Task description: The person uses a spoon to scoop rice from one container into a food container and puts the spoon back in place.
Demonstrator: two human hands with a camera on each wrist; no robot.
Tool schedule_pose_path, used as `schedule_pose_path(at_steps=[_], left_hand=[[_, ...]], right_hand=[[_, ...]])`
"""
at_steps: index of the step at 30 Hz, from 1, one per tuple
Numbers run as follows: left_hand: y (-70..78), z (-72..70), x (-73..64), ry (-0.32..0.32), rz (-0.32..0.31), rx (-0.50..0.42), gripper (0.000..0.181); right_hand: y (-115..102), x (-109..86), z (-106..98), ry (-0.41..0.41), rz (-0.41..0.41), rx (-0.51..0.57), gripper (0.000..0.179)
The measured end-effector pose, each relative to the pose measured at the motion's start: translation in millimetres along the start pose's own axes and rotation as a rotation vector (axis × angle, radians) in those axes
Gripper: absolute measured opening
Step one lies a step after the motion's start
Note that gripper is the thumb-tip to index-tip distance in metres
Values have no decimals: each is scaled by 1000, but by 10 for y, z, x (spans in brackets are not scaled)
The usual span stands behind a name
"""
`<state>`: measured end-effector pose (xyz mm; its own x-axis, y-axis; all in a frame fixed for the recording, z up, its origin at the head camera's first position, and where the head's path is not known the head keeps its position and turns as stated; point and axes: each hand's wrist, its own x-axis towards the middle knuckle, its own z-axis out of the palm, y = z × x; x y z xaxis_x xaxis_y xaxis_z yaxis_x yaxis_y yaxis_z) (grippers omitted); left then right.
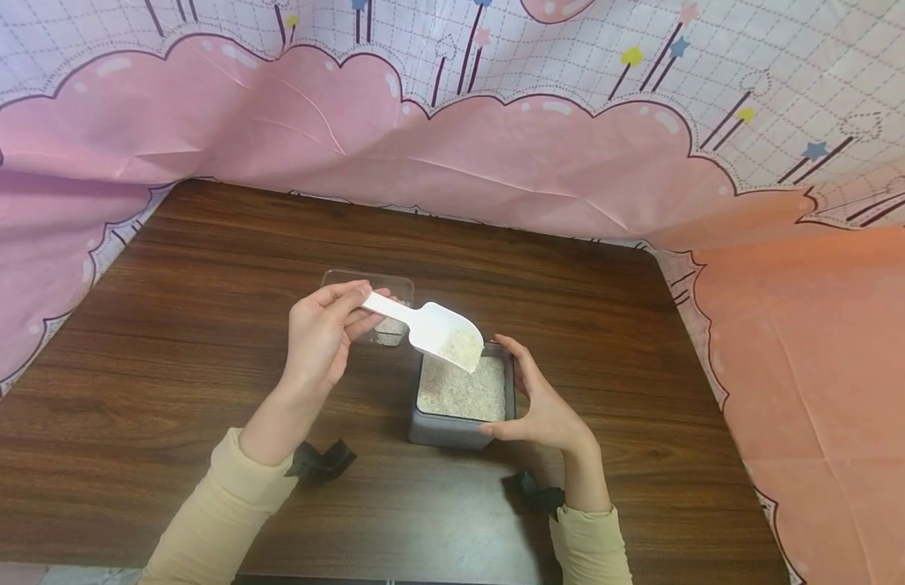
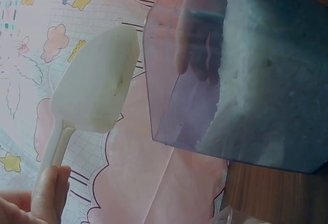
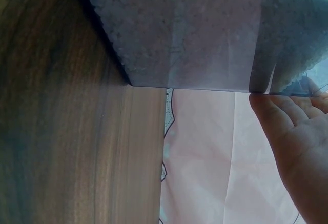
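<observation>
A white plastic scoop (image 1: 434, 327) has its handle pinched between the thumb and fingers of my left hand (image 1: 319, 333). Pale grains (image 1: 463, 349) lie in the scoop's front part. It hovers over the far left part of a smoky, see-through square container (image 1: 452, 431), which holds many more pale grains (image 1: 463, 390). My right hand (image 1: 543, 406) grips that container from the right, thumb on the near side and fingers at the far side. In the left wrist view the scoop (image 2: 95, 83) stands apart from the container wall (image 2: 179, 116).
Behind my left hand sits a clear shallow box (image 1: 372, 280) with some pale grains, partly hidden. The brown wooden table (image 1: 569, 309) is bordered by a patterned pink cloth (image 1: 496, 154). Dark wrist mounts (image 1: 324, 461) hang under both forearms.
</observation>
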<state>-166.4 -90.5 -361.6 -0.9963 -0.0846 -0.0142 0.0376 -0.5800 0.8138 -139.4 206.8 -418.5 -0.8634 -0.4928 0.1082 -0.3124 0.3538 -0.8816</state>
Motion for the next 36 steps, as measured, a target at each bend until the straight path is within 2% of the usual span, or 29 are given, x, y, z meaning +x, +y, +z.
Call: schedule_pose_path(at_steps=[12, 19, 23, 31, 36], left_hand=[[82, -71, 50, 25, 28, -42, 19], [142, -147, 97, 75, 40, -97, 15], [167, -193, 117, 95, 50, -99, 12], [181, -324, 201, 144, 96, -109, 9], [155, -404, 265, 206, 132, -139, 9]], right_hand=[[-12, -5, 1, -4, 14, 2, 112], [2, 5, -5, -7, 5, -1, 113], [1, 5, -6, -6, 4, 0, 113], [28, 1, -5, -12, -8, 3, 112], [17, 2, -8, -9, -12, 5, 111]])
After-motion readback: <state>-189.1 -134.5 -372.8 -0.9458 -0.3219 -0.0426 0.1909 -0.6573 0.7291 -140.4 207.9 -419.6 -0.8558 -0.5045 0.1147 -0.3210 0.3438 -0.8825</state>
